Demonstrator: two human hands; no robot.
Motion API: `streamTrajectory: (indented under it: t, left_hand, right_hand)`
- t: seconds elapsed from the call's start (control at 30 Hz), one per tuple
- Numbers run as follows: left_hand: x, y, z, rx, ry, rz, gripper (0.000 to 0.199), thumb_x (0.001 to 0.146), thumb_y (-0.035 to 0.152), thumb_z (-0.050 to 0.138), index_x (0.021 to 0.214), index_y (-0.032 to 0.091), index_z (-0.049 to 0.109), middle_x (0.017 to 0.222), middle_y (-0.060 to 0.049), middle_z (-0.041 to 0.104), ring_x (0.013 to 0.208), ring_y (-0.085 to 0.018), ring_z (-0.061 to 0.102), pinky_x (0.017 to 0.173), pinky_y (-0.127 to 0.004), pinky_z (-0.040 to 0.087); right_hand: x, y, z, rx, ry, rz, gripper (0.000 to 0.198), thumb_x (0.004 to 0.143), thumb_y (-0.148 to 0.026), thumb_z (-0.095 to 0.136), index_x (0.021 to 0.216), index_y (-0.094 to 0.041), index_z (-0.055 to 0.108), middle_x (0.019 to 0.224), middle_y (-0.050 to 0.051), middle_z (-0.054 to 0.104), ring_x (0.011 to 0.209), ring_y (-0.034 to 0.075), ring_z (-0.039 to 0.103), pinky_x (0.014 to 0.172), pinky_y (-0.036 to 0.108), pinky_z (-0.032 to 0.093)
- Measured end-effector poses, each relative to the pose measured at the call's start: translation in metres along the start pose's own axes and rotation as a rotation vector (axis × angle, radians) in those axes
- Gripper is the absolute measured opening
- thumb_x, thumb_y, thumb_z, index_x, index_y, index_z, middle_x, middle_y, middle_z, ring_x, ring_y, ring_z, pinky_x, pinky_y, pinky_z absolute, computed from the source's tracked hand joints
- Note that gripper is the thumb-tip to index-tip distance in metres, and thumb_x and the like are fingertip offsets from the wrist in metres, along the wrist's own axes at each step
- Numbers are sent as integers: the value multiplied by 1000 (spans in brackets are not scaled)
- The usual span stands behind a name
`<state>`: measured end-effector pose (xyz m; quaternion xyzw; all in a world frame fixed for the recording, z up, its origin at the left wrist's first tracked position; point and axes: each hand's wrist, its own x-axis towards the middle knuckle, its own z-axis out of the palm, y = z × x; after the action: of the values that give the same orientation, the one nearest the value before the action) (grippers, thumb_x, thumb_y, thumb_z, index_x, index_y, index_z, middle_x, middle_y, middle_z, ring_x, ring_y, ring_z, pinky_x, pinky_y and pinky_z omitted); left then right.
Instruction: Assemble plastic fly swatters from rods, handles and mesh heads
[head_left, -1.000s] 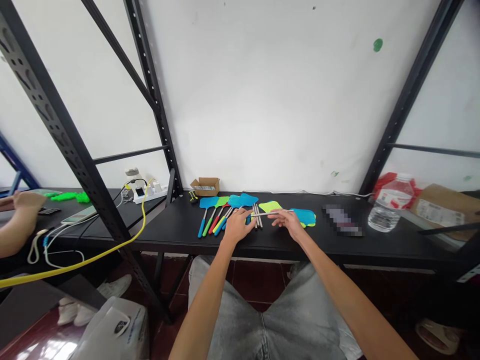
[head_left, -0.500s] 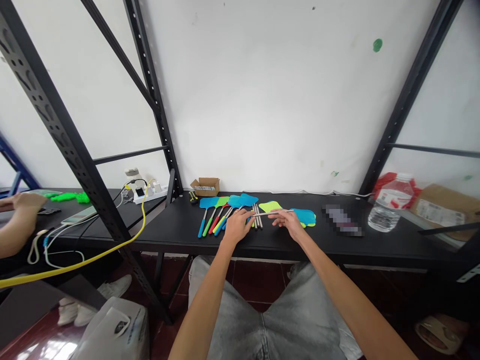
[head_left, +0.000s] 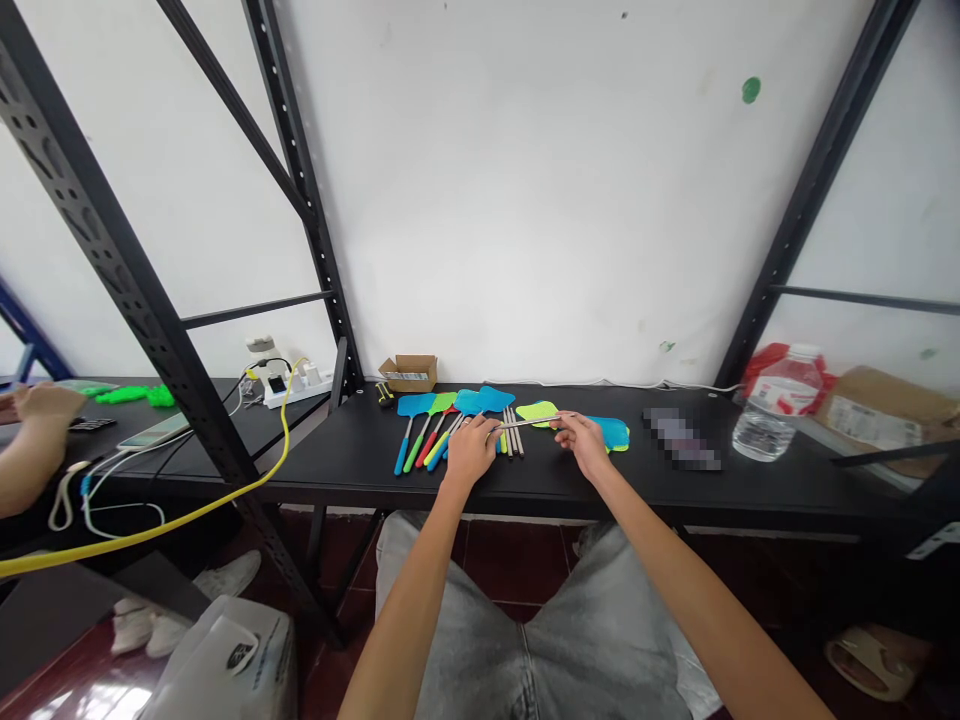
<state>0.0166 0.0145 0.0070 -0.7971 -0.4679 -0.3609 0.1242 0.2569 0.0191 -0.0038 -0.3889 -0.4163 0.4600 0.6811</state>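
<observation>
A thin metal rod point(head_left: 527, 421) is held nearly level above the table, between my two hands. My left hand point(head_left: 471, 452) is closed around its left end. At the right end, my right hand point(head_left: 582, 438) pinches it with thumb and fingers. Beneath and beside the rod lie several loose metal rods point(head_left: 513, 436). To the left is a row of fly swatters with coloured heads, among them a blue one point(head_left: 415, 405) and a green one point(head_left: 442, 403). A yellow-green swatter head point(head_left: 536, 411) rests behind the rod, and blue swatter heads point(head_left: 613, 432) are stacked beside my right hand.
A small open cardboard box point(head_left: 409, 374) stands at the back of the black table point(head_left: 330, 450). A pixelated item point(head_left: 681, 438), a water bottle point(head_left: 780, 408) and a brown package point(head_left: 881, 420) are on the right. A yellow cable point(head_left: 225, 495) crosses at left, near another person's arm point(head_left: 46, 440).
My right hand has shifted slightly right along the rod, and its fingers have drawn in at the rod's end. My left hand keeps its grip.
</observation>
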Motion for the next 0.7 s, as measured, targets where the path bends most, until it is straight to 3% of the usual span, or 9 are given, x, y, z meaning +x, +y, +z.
streamTrajectory:
  t: [0.33,0.7]
  left_hand:
    - [0,1,0,11,9,-17,31,101,36,39,109,24,66,105,-6,67,98,-22,58,76,-30,44]
    - [1,4,-6,-6,-25,-63,37,104,39,30,103,24,64,99,-4,69,90,-20,57,68,-28,37]
  right_hand:
    - [0,0,-1,2,15,1,31,64,-42,80,80,-17,70,77,8,73,52,11,59,44,21,41]
    - [-1,2,-1,-103,-46,-4,32,71,-47,72,67,-16,64,57,3,62,47,11,53,44,23,38]
